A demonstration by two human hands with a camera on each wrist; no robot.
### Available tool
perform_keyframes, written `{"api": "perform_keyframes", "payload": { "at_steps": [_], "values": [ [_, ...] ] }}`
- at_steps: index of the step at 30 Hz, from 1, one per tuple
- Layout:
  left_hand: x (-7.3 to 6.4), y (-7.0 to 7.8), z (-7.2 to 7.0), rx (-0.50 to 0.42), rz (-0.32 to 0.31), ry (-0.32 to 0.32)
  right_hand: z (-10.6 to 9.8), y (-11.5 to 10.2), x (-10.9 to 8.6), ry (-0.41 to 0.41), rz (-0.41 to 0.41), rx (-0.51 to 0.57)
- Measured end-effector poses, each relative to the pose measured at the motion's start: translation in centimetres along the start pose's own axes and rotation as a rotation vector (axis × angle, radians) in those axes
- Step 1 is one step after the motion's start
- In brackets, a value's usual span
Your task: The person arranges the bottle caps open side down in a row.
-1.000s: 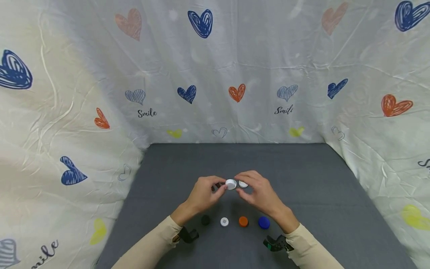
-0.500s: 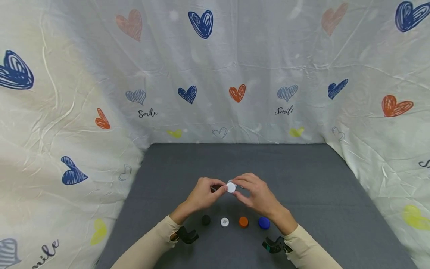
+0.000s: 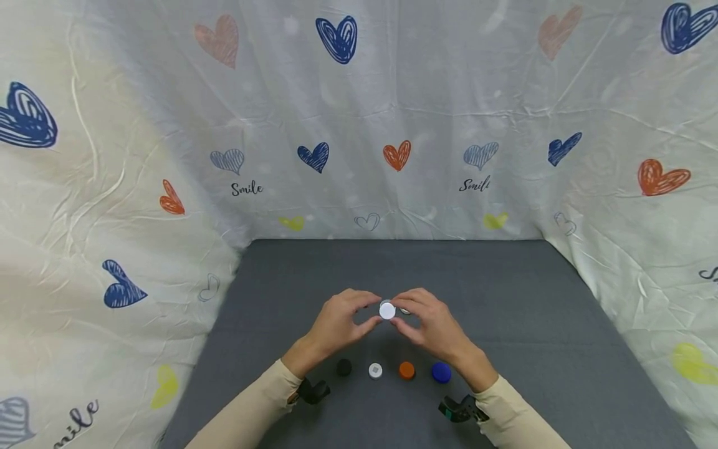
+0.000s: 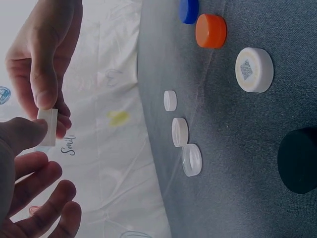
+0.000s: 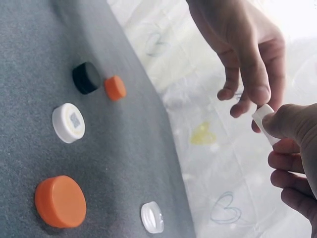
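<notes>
A small round white cap [image 3: 387, 310] is held up above the table between my two hands, its flat face turned toward the head camera. My left hand [image 3: 336, 319] pinches the left edge with thumb and forefinger. From the other side, my right hand [image 3: 430, 319] pinches the opposite edge. In the left wrist view the white cap [image 4: 47, 127] is seen edge-on, with both thumbs pressing on it. The right wrist view shows the white cap [image 5: 265, 124] partly covered by the right thumb.
Near the front lie a black cap [image 3: 344, 367], a white cap with a square code [image 3: 375, 371], an orange cap [image 3: 406, 370] and a blue cap [image 3: 441, 372]. White and clear caps [image 4: 191, 159] and a smaller orange cap [image 5: 115, 88] lie farther back. A curtain [image 3: 359, 125] hangs behind the table.
The white cap has turned so its flat face shows instead of its rimmed side. My right fingers have closed in on its edge, and the left fingers have shifted their hold along the rim.
</notes>
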State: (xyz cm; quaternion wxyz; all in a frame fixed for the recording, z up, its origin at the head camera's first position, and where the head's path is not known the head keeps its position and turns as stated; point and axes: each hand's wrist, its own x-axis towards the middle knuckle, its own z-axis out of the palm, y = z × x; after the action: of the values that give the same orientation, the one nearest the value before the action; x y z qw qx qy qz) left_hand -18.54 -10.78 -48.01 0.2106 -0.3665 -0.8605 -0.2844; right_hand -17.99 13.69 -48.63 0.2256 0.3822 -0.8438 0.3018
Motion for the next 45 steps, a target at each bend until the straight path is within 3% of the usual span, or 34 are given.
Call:
{"api": "perform_keyframes", "payload": {
  "at_steps": [7, 16, 25, 38, 45],
  "values": [
    [-0.3, -0.1, -0.1, 0.065, 0.029, -0.035, 0.4, -0.2, 0.4, -0.029, -0.018, 0.005],
    [-0.5, -1.1, -1.8, 0.125, 0.001, -0.129, 1.5, -0.4, 2.1, -0.075, -0.076, -0.011],
    [-2.3, -2.8, -2.2, 0.192, -0.055, -0.263, 4.7, -0.6, 3.0, -0.219, -0.06, -0.048],
    [-5.4, -5.2, -0.3, 0.264, -0.095, -0.373, 10.0, -0.8, 2.1, -0.333, 0.013, -0.131],
    [-6.5, -5.8, 0.9, 0.278, -0.075, -0.422, 11.3, -0.9, 1.3, -0.382, 0.042, -0.131]
  ]
}}
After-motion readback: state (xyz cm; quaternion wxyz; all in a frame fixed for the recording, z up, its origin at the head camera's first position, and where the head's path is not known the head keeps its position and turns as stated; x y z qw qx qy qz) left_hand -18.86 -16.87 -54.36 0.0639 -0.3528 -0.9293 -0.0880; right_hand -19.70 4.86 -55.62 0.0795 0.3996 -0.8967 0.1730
